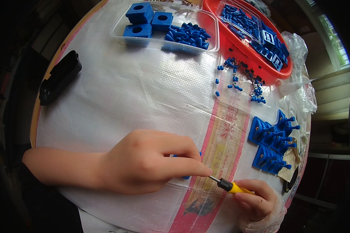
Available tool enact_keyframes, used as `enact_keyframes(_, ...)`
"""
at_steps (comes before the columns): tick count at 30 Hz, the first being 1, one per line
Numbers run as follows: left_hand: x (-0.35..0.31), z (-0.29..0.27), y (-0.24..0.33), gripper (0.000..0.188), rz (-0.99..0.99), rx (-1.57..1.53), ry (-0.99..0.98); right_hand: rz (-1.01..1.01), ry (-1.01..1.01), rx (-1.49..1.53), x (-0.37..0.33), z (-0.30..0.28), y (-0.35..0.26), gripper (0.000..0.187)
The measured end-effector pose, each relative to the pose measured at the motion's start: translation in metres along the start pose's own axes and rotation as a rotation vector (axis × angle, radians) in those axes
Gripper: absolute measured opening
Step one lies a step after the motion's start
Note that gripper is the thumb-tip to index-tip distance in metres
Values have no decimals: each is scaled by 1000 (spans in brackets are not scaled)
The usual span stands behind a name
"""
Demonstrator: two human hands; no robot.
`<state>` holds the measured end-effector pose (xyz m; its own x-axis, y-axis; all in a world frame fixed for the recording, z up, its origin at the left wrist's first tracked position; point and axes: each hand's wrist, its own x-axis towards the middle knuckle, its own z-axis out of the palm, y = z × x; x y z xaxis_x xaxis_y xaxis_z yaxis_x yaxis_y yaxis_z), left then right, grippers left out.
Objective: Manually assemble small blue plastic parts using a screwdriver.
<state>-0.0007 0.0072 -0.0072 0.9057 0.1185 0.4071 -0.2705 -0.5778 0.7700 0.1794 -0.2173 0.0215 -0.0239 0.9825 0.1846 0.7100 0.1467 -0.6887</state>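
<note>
Hands (144,163), obscured blue piece (186,177), basin (285,73)

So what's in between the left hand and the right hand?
In the head view, a yellow screwdriver spans the gap, its metal shaft pointing toward the left hand, its handle in the right hand. Below it lies a striped woven sheet.

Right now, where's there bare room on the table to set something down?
Bare: the white cover between the black case, the clear box and the left hand. Crowded: the right side, with the red basin, small blue parts and blue assemblies.
</note>
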Motion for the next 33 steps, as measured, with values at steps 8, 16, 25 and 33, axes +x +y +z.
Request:
enact_keyframes(8,1,-1,0,24,-1,-10,-18,-214,-82,-176,3,-3,11,29)
enact_keyframes(16,1,-2,1,24,3,-3,-22,-144,-36,-63,-1,-2,13,28)
enact_keyframes(25,-1,1,0,22,4,-7,-10,-141,-40,-196,0,-5,12,29)
enact_keyframes(33,0,-1,0,24,1,-16,-27,1,-19,-44,1,-5,1,26)
